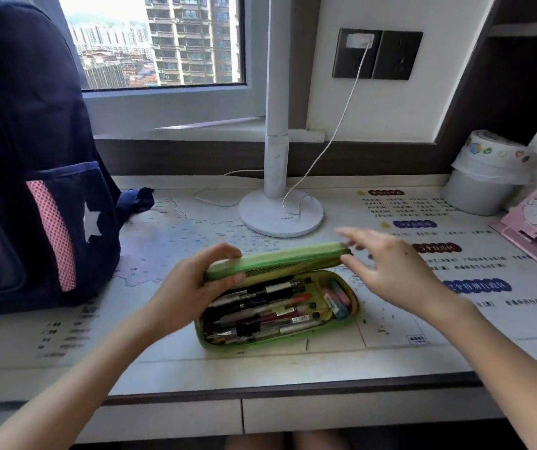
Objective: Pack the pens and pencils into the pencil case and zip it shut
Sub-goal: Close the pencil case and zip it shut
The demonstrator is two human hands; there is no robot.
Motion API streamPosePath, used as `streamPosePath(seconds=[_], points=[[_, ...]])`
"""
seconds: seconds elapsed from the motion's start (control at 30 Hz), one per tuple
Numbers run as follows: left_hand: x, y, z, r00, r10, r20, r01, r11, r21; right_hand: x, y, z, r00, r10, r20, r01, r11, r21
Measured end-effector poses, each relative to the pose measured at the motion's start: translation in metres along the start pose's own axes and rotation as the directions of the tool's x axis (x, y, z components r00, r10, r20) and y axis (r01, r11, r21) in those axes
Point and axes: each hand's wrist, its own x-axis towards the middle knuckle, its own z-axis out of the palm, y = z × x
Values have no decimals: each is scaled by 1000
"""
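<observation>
Gripping pencil case lid (276,259): left hand (195,287); right hand (390,274) spread, empty. Map-printed desk (163,368), lamp (280,212), backpack (26,157), window (163,40).

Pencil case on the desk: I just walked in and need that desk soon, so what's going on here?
A person is packing up at the desk. The green pencil case lies open, with pens and pencils already in its bottom half. The left hand grips the left end of the lid, holding it half open over them. The right hand, fingers spread and blurred, is at the lid's right end. The case is not zipped yet.
</observation>
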Motion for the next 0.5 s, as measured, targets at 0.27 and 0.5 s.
streamPosePath(seconds=[0.27,0.5], points=[[-52,-29,12,931,314,184,-359,878,317,-64,3,22,946,-324,26,323,926,-195],[-43,-41,17,885,415,211,-465,790,400,-29,-19,27,967,-224,119,241,957,-159]])
